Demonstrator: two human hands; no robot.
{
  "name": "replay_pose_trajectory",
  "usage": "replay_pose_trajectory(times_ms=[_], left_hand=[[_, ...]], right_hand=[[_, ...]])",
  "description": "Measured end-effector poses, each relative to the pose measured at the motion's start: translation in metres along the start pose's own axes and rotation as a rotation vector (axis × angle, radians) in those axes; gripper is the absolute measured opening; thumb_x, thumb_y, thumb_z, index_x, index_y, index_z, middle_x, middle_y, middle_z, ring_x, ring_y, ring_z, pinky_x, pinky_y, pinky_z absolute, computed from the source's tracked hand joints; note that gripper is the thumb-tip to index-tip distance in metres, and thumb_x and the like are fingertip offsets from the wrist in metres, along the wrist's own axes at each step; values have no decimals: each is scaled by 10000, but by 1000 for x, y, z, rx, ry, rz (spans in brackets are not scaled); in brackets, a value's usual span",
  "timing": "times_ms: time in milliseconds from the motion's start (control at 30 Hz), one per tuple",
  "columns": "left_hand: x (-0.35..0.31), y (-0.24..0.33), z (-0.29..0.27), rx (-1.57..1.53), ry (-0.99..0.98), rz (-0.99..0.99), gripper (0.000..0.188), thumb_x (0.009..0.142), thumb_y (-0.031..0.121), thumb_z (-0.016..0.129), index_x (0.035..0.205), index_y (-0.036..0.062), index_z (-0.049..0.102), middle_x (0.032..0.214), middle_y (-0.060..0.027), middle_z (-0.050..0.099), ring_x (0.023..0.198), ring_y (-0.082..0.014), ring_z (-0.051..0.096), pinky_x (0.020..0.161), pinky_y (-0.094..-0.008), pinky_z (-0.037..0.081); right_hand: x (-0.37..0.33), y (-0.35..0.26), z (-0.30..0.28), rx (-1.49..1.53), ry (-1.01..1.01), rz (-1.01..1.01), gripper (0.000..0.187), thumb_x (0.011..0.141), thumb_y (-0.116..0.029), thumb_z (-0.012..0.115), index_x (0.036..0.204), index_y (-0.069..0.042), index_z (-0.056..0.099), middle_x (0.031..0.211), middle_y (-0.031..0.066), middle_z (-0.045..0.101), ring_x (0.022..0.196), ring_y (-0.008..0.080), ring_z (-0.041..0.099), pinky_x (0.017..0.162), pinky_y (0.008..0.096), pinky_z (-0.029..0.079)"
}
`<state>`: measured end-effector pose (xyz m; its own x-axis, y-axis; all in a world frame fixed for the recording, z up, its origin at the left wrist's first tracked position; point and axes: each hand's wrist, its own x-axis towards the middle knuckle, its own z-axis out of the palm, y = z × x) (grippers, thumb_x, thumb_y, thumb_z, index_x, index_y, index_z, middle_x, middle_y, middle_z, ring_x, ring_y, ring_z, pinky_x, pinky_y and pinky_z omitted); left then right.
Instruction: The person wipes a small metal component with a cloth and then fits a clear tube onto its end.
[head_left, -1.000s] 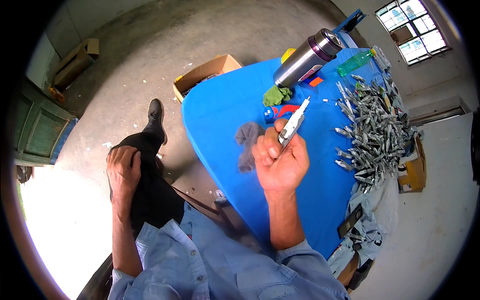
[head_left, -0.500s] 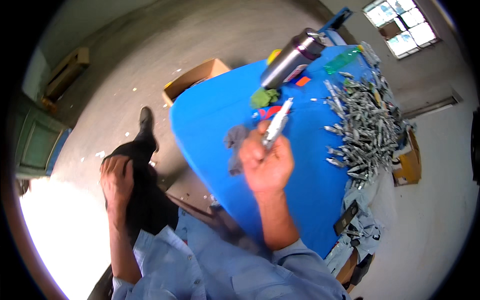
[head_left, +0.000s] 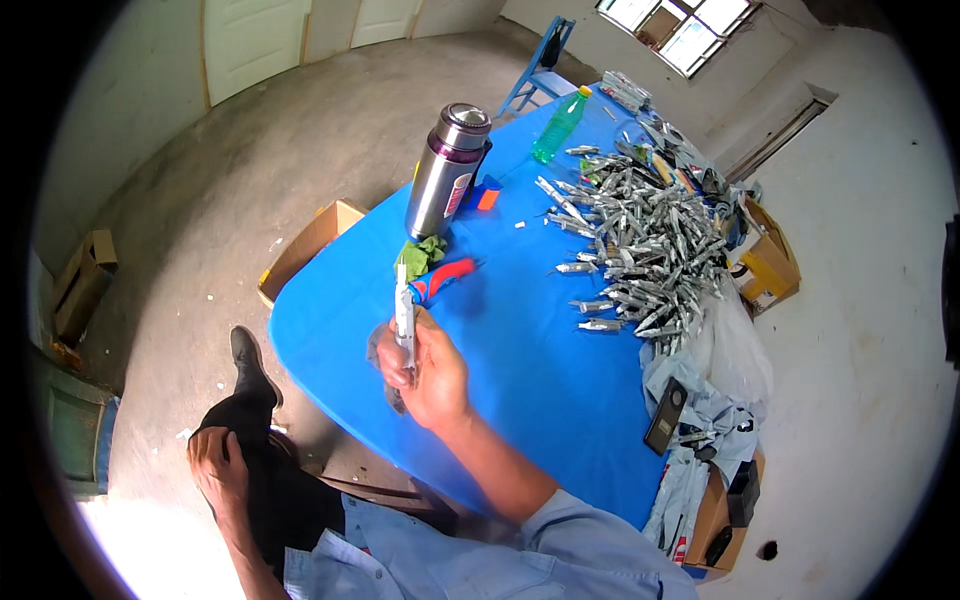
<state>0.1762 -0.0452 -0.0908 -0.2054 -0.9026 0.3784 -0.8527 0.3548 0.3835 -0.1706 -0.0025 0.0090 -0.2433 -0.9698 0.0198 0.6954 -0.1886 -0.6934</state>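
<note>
Upright in my right hand [head_left: 435,375], between thumb and fingers, is a slim white-and-grey pen-like piece [head_left: 405,320]; its exact kind I cannot make out. The hand is raised over the blue-covered table [head_left: 540,390]. Part of a dark grey cloth [head_left: 390,395] shows behind the fingers. Just beyond the hand lie a red-and-blue curved tool [head_left: 445,278] and a crumpled green cloth [head_left: 422,255]. To the right is a big heap of similar grey pieces [head_left: 650,245]. My left hand [head_left: 218,462] rests on my knee, fingers laid out, holding nothing.
A steel flask [head_left: 445,180] stands on the table beside a small blue-and-orange object [head_left: 487,193]. Farther back is a green bottle [head_left: 562,128]. A black phone-like device [head_left: 665,415] lies at the right edge, near crumpled plastic bags [head_left: 725,340]. An open carton [head_left: 315,240] sits beyond the table's left edge.
The view has swung, so the table and heap appear farther left. My right hand still grips the piece, which has turned from slanting to nearly upright. The left hand stays on the knee.
</note>
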Motion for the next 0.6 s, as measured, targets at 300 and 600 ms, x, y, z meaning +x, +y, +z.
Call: replay_pose_trajectory(times_ms=[300, 600], left_hand=[[0, 7, -9, 2, 15, 8, 92, 874, 41, 690, 954, 3, 668, 982, -141, 679, 974, -330, 639, 953, -449, 471], [5, 13, -18, 23, 22, 28, 82, 877, 42, 698, 949, 6, 680, 971, -127, 698, 959, -319, 646, 925, -428, 478]], right_hand=[[-2, -2, 5, 64, 4, -30, 253, 1087, -309, 384, 986, -113, 509, 693, 31, 506, 554, 93, 398, 498, 245, 311], [-4, -8, 6, 196, 128, 61, 213, 1043, -243, 410, 996, -90, 551, 668, 56, 521, 528, 126, 387, 496, 266, 342]])
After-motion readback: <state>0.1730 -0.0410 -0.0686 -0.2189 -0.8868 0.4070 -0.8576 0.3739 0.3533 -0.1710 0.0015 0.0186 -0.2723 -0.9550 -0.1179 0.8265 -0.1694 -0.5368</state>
